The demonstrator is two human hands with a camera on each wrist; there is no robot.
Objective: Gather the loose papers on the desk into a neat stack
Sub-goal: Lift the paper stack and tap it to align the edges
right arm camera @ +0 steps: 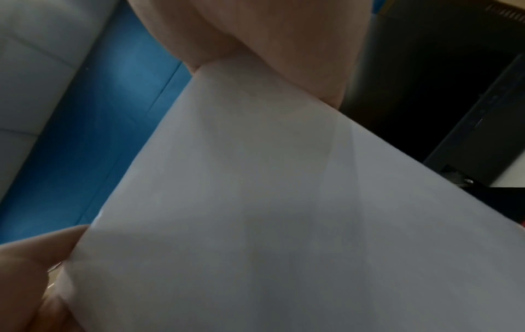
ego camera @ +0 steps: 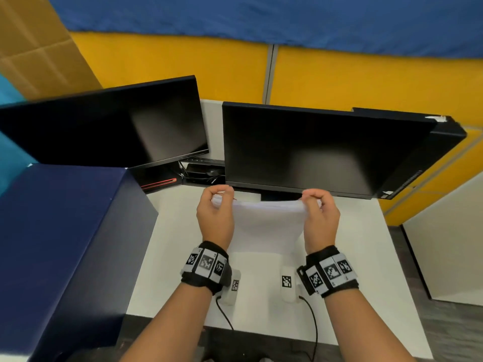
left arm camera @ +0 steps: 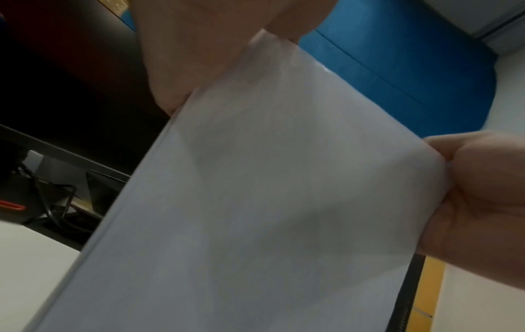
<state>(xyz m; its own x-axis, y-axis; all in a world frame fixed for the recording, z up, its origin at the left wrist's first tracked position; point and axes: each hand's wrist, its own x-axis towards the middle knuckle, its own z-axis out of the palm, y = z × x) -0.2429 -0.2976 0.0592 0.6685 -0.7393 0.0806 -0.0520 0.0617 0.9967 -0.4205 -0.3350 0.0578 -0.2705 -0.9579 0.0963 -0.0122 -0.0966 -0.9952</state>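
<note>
A stack of white papers (ego camera: pixel 266 226) stands upright on the white desk (ego camera: pixel 172 257), in front of the right monitor. My left hand (ego camera: pixel 217 199) pinches its upper left corner and my right hand (ego camera: pixel 313 202) pinches its upper right corner, fingers curled over the top edge. In the left wrist view the papers (left arm camera: pixel 270 191) fill the frame, my left hand (left arm camera: pixel 204 56) gripping at the top and my right hand (left arm camera: pixel 480 197) at the far side. In the right wrist view the sheets (right arm camera: pixel 284 213) run between my right hand (right arm camera: pixel 270 49) and my left hand (right arm camera: pixel 31 269). The stack's bottom edge is hidden.
Two dark monitors (ego camera: pixel 109 126) (ego camera: pixel 313 150) stand at the back of the desk. A large dark blue box (ego camera: pixel 60 252) sits on the left. Yellow and blue partition panels (ego camera: pixel 339 79) close off the rear. A white cabinet (ego camera: pixel 449 246) stands to the right.
</note>
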